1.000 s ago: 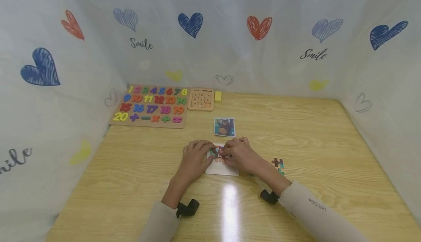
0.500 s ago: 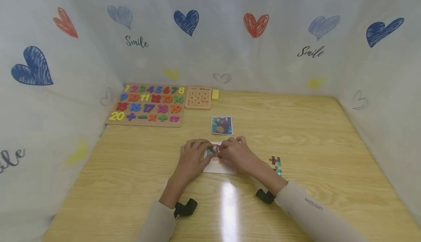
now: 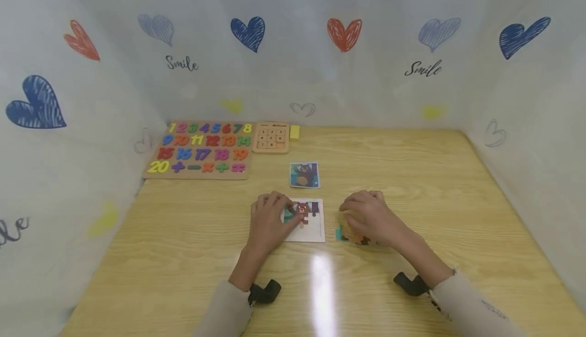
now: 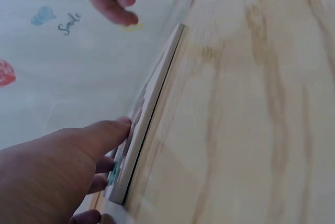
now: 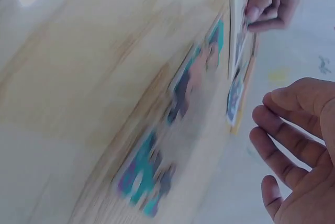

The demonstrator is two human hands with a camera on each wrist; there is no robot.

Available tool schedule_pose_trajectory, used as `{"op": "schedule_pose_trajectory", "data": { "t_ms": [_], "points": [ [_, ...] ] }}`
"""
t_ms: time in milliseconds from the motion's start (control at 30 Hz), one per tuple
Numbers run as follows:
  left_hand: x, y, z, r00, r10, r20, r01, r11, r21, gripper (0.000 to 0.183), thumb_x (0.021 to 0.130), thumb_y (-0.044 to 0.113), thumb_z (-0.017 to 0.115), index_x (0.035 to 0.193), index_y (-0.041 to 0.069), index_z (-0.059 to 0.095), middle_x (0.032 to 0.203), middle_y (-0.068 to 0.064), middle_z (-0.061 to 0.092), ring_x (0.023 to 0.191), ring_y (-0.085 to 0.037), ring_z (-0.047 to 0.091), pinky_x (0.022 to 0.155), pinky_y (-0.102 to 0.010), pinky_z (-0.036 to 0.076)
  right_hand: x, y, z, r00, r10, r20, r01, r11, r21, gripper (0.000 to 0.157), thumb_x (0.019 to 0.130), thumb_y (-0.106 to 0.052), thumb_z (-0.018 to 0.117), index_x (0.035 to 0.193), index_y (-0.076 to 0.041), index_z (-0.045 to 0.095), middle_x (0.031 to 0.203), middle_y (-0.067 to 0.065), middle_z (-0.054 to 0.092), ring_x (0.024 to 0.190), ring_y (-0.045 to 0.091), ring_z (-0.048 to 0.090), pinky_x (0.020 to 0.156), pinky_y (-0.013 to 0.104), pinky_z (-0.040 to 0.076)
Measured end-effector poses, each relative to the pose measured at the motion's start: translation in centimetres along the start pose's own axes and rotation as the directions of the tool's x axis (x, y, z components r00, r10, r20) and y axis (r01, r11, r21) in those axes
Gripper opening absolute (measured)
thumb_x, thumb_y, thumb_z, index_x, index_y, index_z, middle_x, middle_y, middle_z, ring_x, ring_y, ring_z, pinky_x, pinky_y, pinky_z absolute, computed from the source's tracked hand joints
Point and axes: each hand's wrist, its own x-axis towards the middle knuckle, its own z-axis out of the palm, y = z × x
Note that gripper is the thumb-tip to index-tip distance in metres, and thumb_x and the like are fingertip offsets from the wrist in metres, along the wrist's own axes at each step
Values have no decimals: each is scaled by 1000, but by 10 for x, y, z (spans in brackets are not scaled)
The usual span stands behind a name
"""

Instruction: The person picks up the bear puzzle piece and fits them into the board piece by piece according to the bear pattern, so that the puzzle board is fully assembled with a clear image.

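My left hand (image 3: 270, 222) rests on the left side of a small white puzzle tray (image 3: 313, 234), thumb and fingertips touching it. Joined jigsaw pieces (image 3: 302, 208) showing a brown bear's head fill the tray's upper part; its lower right is bare white. In the left wrist view the thumb lies on the pieces above the tray's edge (image 4: 152, 109). My right hand (image 3: 373, 217) hovers over loose jigsaw pieces (image 3: 339, 234) right of the tray. The right wrist view shows its fingers loosely bent, holding nothing, apart from the teal and brown pieces (image 5: 138, 177).
Behind the tray lies a bear picture card (image 3: 304, 175). A coloured number board (image 3: 201, 148), a wooden number slide puzzle (image 3: 271, 138) and a yellow block (image 3: 294, 132) stand at the table's back left. A heart-printed curtain (image 3: 297, 72) borders the table.
My right hand has left the tray and moved right, over the loose pieces. More of the bear picture on the tray now shows. My left hand stays on the tray.
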Motion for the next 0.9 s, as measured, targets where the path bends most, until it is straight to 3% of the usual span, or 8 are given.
{"op": "schedule_pose_trajectory", "data": {
  "t_ms": [267, 667, 900],
  "points": [
    [0, 7, 1, 1000, -23, -20, 23, 1000, 7, 36, 84, 49, 78, 101, 18, 71, 113, 1, 61, 119, -31, 48, 103, -57, 33, -36, 29, -17, 997, 37, -61, -39, 999, -32, 21, 84, -6, 79, 104, -8, 75, 106, 5, 70, 103, 28, 62, 84, 49, 33],
    [-7, 2, 4, 999, -43, -22, 43, 999, -3, 35, 84, 49, 78, 100, 19, 70, 115, -1, 60, 116, -31, 47, 98, -55, 34, -62, 50, -16, 977, 204, 66, -200, 978, -67, 27, 83, -14, 81, 108, -8, 74, 110, 7, 70, 109, 32, 60, 86, 54, 34],
    [-2, 7, 4, 999, -20, -36, 19, 1000, -10, 34, 83, 47, 79, 99, 19, 68, 116, 0, 60, 115, -30, 46, 97, -54, 34, -68, 58, -19, 979, 193, 59, -190, 980, -59, 27, 83, -15, 82, 108, -13, 74, 111, 4, 70, 108, 30, 60, 88, 52, 32]
  ]
}}
